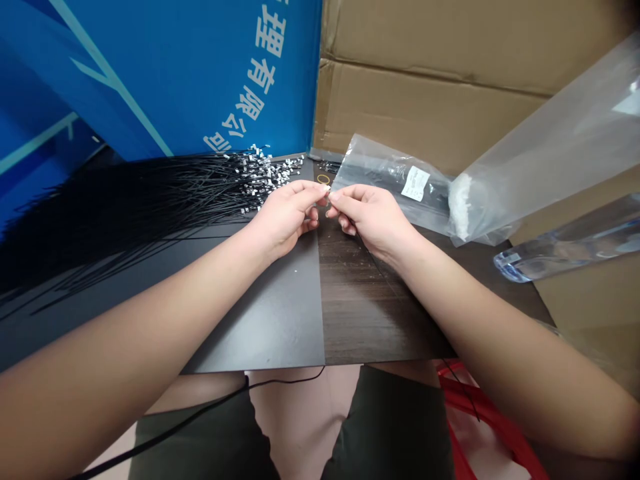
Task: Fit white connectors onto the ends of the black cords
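Observation:
Fingertips of both hands meet above the table, around a tiny white piece (327, 189) that looks like a connector and is mostly hidden by fingers. My left hand (286, 219) is closed in a pinch at that white piece. Thumb and forefinger of my right hand (371, 215) are closed on a thin black wire (369, 249), which trails back under the right wrist. Left of the hands lies a large bundle of black wires (145, 190) with white connectors (265, 172) on their near ends.
A yellow ring (324, 179) lies behind the fingers. On the right are a clear labelled bag (375, 163), a tall bag holding white pieces (461, 207) and a clear plastic bottle (525, 265). Blue panel (175, 73) and cardboard (430, 100) wall the back. A black cable (200, 408) crosses my lap.

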Demonstrator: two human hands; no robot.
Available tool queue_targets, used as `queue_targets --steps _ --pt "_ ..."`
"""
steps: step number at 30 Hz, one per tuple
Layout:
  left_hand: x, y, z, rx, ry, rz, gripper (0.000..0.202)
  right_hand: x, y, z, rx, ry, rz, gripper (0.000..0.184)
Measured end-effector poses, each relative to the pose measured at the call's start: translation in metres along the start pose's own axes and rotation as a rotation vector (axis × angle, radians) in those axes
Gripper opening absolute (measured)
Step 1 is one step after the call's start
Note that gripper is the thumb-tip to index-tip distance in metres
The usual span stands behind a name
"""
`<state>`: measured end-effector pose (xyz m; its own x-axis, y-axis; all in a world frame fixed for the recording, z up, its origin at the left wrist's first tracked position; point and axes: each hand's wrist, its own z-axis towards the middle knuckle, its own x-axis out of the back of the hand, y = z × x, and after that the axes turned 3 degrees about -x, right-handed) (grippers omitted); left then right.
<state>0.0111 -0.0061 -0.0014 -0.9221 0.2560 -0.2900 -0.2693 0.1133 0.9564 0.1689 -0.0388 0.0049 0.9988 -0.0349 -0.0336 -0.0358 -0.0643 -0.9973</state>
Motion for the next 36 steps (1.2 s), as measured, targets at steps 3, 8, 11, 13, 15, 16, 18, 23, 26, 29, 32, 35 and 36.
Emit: queue_targets --steps 3,8,11,13,15,16,18,23,26,29,32,35,36 --pt "-0.0004 0.0005 -0.0006 -0.002 -0.005 0.0 0.01 0.0006 0.0006 0.0002 0.002 0.005 -0.019 0.02" --pt "0.0 -0.0002 0.0 0.002 -0.01 0.007 0.011 0.002 0.0019 0.002 0.015 0.014 -0.04 0.018" --pt "0.0008 -0.001 0.001 -0.003 -0.004 0.004 0.011 0.0027 0.0034 0.0032 0.029 0.016 -0.05 0.017" --pt "0.0013 -0.0014 0.0014 -0.003 -0.004 0.002 0.011 0.0028 0.004 0.0033 0.03 0.014 -0.052 0.017" --pt "0.0014 -0.0015 0.0012 -0.005 -0.008 0.005 0.012 0.0026 0.0042 0.003 0.029 0.016 -0.053 0.017" --pt "0.0013 -0.0015 0.001 -0.007 -0.01 0.009 0.013 0.0025 0.0041 0.0028 0.03 0.017 -0.053 0.017" --pt "0.0008 -0.0015 0.0004 -0.014 -0.012 0.022 0.013 0.0021 0.0038 0.0023 0.03 0.023 -0.053 0.018" --pt "-0.001 -0.0028 -0.0009 -0.139 -0.002 0.124 0.012 0.0012 0.0028 0.0023 0.024 0.045 -0.063 0.02" --pt "-0.0008 -0.0043 -0.0003 -0.257 0.019 0.229 0.013 0.0008 0.0032 0.0027 0.047 0.041 -0.078 0.02" --pt "0.0002 -0.0055 0.0008 -0.303 0.027 0.293 0.011 0.0005 0.0046 0.0029 0.078 0.03 -0.101 0.019" --pt "0.0009 -0.0057 0.0016 -0.318 0.019 0.321 0.011 0.0003 0.0058 0.0028 0.093 0.038 -0.125 0.019" --pt "0.0007 -0.005 0.0012 -0.329 0.02 0.349 0.011 0.0 0.006 0.0028 0.091 0.053 -0.138 0.019" --pt "0.0004 -0.0046 0.0007 -0.328 0.024 0.357 0.011 -0.0002 0.006 0.0028 0.092 0.054 -0.139 0.019"
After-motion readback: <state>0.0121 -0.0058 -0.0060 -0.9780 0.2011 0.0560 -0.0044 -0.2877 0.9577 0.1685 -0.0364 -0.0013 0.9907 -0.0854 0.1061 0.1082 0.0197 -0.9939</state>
